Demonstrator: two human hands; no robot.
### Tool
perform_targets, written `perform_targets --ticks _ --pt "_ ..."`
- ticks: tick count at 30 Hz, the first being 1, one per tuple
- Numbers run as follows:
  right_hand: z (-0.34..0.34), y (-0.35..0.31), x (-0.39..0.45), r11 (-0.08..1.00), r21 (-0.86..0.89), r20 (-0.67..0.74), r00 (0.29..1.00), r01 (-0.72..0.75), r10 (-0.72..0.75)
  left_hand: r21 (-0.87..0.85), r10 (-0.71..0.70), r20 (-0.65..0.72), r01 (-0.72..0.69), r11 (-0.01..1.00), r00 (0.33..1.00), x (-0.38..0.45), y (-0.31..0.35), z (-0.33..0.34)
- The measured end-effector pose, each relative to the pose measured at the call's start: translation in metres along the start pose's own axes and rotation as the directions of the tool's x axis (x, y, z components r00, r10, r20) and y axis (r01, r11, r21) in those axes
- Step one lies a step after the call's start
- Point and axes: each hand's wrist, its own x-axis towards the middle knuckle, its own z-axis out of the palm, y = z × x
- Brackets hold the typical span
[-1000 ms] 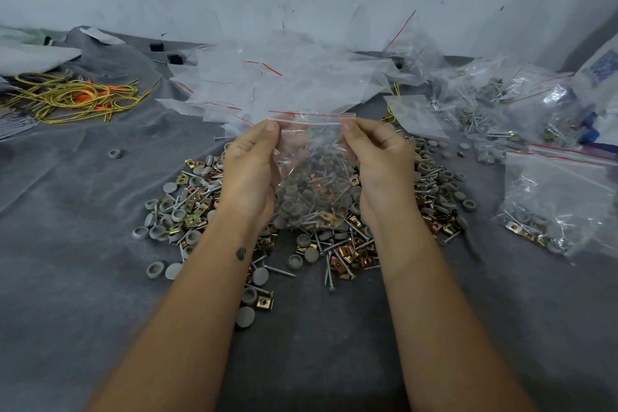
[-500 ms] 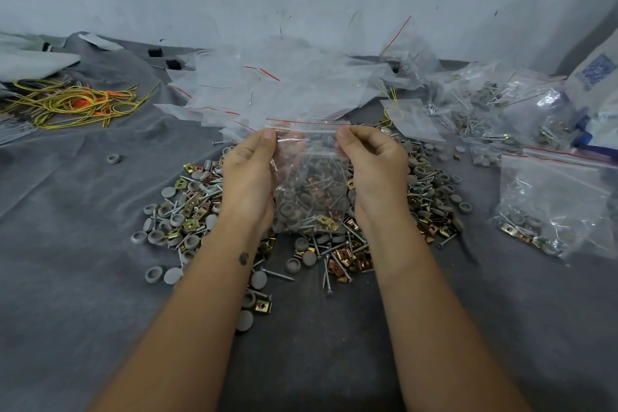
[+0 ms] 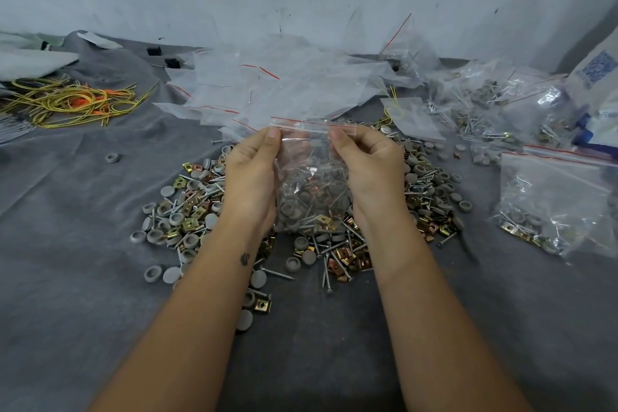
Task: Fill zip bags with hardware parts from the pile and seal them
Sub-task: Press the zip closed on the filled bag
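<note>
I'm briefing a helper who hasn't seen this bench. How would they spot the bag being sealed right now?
Start at the hardware pile in the middle of the grey cloth. Just above it, the left hand and right hand pinch the red-striped top of one zip bag. Unlike the other filled bags, it is held upright, not lying down.

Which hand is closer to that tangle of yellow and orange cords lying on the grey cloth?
Left. The left hand is nearer the cords, which lie far off to its left; the right hand sits farther right, across the clear zip bag.

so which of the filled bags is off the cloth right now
The bag pinched at its red zip strip by the left hand and right hand; other filled bags lie at right.
</note>
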Motion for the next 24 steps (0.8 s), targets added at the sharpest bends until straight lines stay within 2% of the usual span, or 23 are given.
perform_targets --ticks 5,9,16,21,24 --pt "-0.0003 0.0002 -0.0007 1.000 0.025 0.031 0.999 0.011 -0.012 0.018 0.002 0.003 -0.002 1.000 1.000 0.0007 -0.0011 -0.0018" --pt "0.0000 -0.0013 -0.0021 0.995 0.081 0.108 0.993 -0.052 0.043 0.003 0.014 0.064 -0.014 1.000 0.998 0.0010 -0.0015 -0.0017" --pt "0.0003 -0.0008 -0.0023 0.996 0.065 0.076 0.995 -0.063 0.059 -0.023 0.034 0.152 -0.031 0.999 0.988 -0.0005 0.0011 -0.0015" --pt "0.0002 -0.0002 -0.0032 0.997 0.058 0.083 0.996 -0.042 0.037 0.043 0.024 0.105 -0.028 0.999 0.994 -0.0005 -0.0011 -0.0016" --pt "-0.0017 -0.0008 -0.0026 0.998 -0.053 0.087 0.996 0.031 -0.027 0.110 0.017 0.050 -0.022 0.994 0.999 -0.0009 -0.0021 -0.0029"
